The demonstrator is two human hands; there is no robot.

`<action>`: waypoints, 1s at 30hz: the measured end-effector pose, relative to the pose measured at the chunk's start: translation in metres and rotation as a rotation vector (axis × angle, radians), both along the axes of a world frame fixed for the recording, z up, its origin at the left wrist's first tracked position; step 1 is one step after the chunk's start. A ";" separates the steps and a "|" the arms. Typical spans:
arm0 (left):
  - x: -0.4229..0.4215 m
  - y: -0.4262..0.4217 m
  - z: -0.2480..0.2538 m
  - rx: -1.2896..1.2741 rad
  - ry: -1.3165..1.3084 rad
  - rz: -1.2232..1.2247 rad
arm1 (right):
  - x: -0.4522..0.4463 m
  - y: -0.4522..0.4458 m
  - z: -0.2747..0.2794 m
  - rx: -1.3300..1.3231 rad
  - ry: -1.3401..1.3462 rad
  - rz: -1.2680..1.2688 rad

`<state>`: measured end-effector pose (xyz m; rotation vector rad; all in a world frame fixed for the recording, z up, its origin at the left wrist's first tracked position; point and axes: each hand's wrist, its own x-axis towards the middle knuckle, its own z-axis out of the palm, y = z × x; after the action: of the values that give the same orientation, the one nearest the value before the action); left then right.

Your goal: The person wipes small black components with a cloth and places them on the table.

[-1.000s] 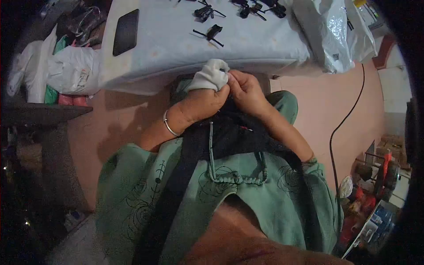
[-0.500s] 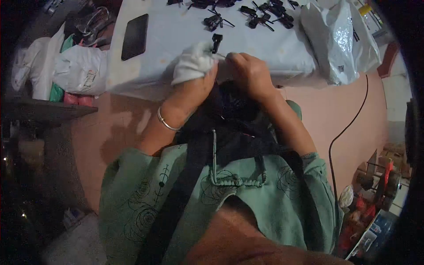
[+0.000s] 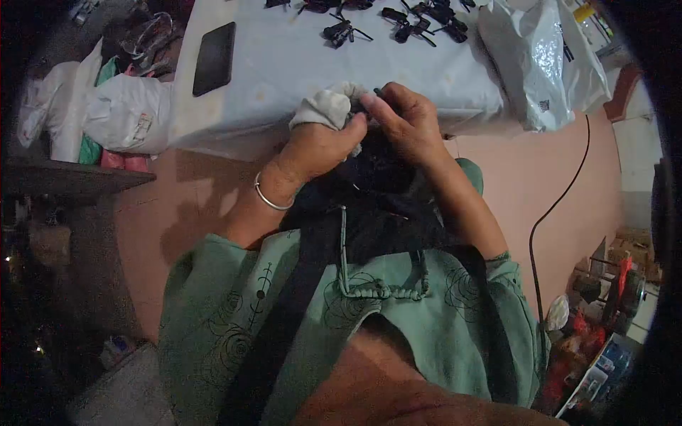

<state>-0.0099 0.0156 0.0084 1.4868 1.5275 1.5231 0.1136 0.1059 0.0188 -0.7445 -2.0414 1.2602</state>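
Observation:
My left hand, with a bangle on its wrist, is closed on a bunched white cloth at the table's near edge. Part of the cloth covers its fingers. My right hand meets it from the right, thumb and fingers pinched together against the cloth's edge. A little of something dark shows between the two hands, too small and covered to name. Farther up the table, a small black part with thin prongs lies nearest to my hands.
Several similar black parts lie along the far side of the white-covered table. A black phone rests at the left. A shiny white plastic bag stands at the right edge, and a cable runs down beside it.
The black part that stuck up above the cloth is now out of sight. My left hand has turned, its thumb now showing, and my right hand has closed in on the cloth.

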 end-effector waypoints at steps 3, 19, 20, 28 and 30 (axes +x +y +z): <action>0.004 -0.004 0.011 -0.033 0.077 0.051 | 0.007 -0.002 0.000 0.022 -0.065 0.164; 0.008 0.007 -0.013 0.168 0.082 0.181 | 0.009 -0.003 -0.013 -0.227 -0.006 0.168; 0.004 0.006 -0.012 0.167 0.080 0.188 | 0.013 -0.001 -0.010 -0.187 -0.001 0.155; 0.003 -0.002 0.002 -0.062 -0.061 0.073 | 0.031 0.023 -0.004 0.134 -0.104 0.224; 0.003 -0.003 0.006 -0.164 0.027 -0.015 | 0.032 0.020 0.008 0.322 0.021 0.258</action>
<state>-0.0069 0.0129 0.0140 1.4264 1.6118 1.3402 0.1455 0.1262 0.0265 -0.3261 -2.3024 1.0273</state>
